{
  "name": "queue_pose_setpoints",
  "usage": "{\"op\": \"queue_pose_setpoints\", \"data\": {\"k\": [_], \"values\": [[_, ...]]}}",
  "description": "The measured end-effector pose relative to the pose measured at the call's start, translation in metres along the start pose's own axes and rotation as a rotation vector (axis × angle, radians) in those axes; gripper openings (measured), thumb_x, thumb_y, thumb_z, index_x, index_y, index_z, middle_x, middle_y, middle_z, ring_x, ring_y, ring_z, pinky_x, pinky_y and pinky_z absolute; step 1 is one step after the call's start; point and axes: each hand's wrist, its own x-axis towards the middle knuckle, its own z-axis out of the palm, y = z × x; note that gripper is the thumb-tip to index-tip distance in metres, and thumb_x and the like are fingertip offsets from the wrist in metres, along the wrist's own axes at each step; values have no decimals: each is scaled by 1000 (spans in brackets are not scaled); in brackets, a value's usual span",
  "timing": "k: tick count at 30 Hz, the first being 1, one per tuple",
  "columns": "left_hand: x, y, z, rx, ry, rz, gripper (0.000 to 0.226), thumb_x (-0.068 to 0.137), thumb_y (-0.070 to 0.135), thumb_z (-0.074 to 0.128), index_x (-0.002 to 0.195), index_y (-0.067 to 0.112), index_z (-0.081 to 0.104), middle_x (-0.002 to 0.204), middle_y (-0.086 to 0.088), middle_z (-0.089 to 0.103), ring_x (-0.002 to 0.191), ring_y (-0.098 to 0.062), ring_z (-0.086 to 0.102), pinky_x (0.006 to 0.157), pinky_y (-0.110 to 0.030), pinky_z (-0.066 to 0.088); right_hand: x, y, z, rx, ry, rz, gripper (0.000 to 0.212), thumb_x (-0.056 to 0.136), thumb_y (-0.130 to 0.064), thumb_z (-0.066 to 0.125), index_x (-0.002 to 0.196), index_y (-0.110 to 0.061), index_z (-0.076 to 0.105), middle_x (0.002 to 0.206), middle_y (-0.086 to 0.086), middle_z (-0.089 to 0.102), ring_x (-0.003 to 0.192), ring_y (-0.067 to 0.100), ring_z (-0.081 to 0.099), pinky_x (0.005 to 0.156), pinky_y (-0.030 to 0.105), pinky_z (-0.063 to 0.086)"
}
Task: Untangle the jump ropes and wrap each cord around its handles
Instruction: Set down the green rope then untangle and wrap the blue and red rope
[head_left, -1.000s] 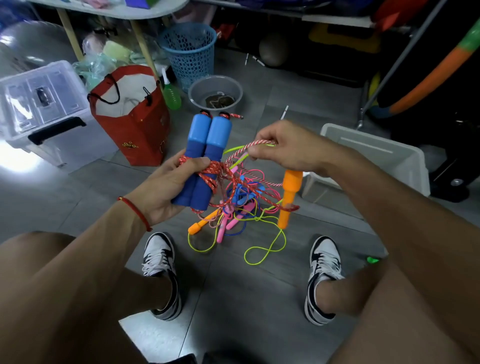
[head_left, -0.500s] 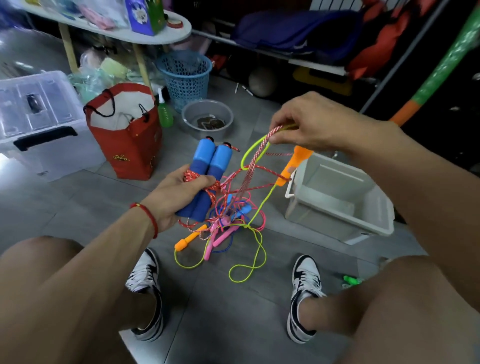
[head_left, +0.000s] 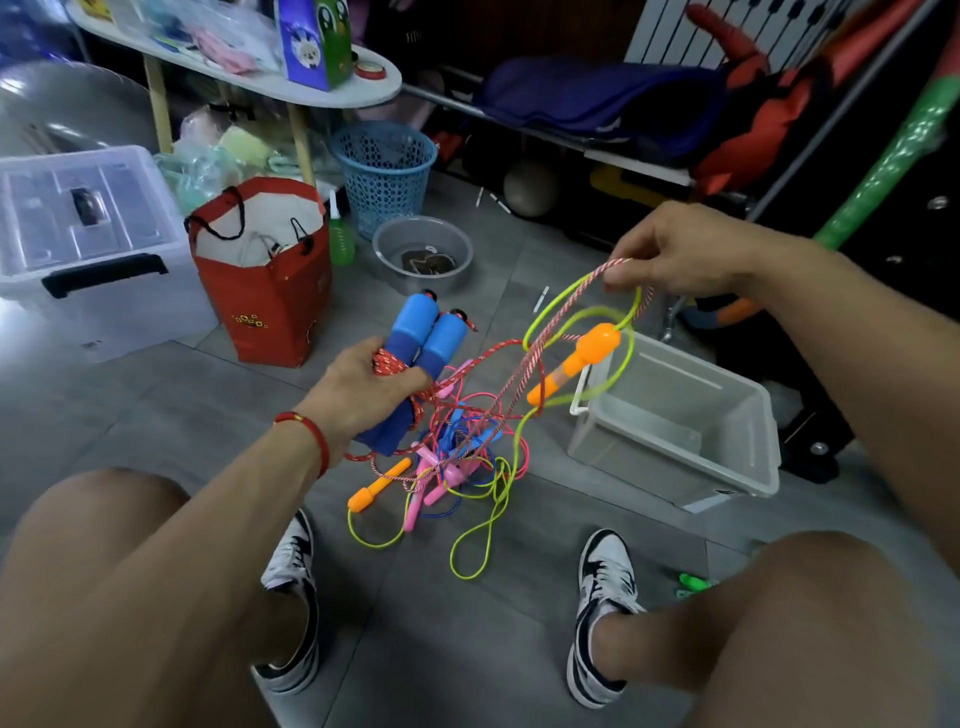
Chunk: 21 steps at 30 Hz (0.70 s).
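Head view: left hand (head_left: 363, 384) grips the partly wrapped blue handles (head_left: 415, 353), right hand (head_left: 675, 249) fingers pinch the red cord (head_left: 524, 374); the tangle (head_left: 457, 457) remains knotted.

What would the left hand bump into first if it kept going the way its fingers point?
Probably the hanging orange plastic handle, which lies right of the left hand. Depth is unclear, so it might pass by.
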Motion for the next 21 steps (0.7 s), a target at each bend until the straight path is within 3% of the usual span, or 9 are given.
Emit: {"op": "queue_pose_setpoints", "data": {"k": [4, 9, 11, 15, 17, 21], "values": [[-5, 3, -5, -26, 8, -14, 22, 85, 16, 74, 103, 18, 61, 84, -10, 67, 63, -23, 65, 58, -33, 57, -3, 19, 19, 228, 23, 102, 14, 95, -25, 67, 88, -17, 76, 65, 2, 69, 60, 13, 60, 60, 21, 45], [-3, 2, -14, -107, 102, -7, 21, 86, 22, 74, 103, 16, 63, 91, -11, 67, 76, -25, 64, 79, -49, 59, -11, 35, 47, 386, 54, 187, 21, 92, -39, 69, 83, -24, 80, 61, 8, 44, 57, 21, 42, 54, 28, 41], [-2, 2, -18, -202, 127, -21, 26, 87, 22, 73, 109, 14, 64, 96, -14, 67, 77, -25, 64, 77, -49, 59, -16, 41, 57, 435, 68, 258, 22, 90, -38, 69, 78, -23, 79, 65, 10, 41, 60, 23, 37, 55, 29, 36], [-3, 8, -23, -319, 122, -19, 31, 91, 18, 69, 120, 12, 62, 91, -8, 64, 66, -18, 62, 59, -32, 56, -28, 52, 83, 289, -93, 308, 17, 83, -33, 68, 73, -24, 77, 55, 1, 52, 57, 20, 49, 57, 31, 43], [-5, 10, -24, -340, 94, -26, 31, 91, 19, 68, 121, 13, 62, 92, -8, 66, 68, -18, 63, 58, -31, 57, -32, 58, 104, 164, -192, 323, 17, 83, -34, 67, 71, -26, 76, 65, 1, 65, 63, 20, 60, 64, 35, 51], [-7, 8, -19, -341, 60, -32, 30, 92, 19, 68, 121, 14, 62, 94, -9, 68, 71, -18, 64, 61, -32, 57, -34, 58, 146, -59, -361, 367, 20, 79, -37, 69, 63, -26, 73, 71, 1, 68, 76, 22, 63, 68, 32, 50]]}}
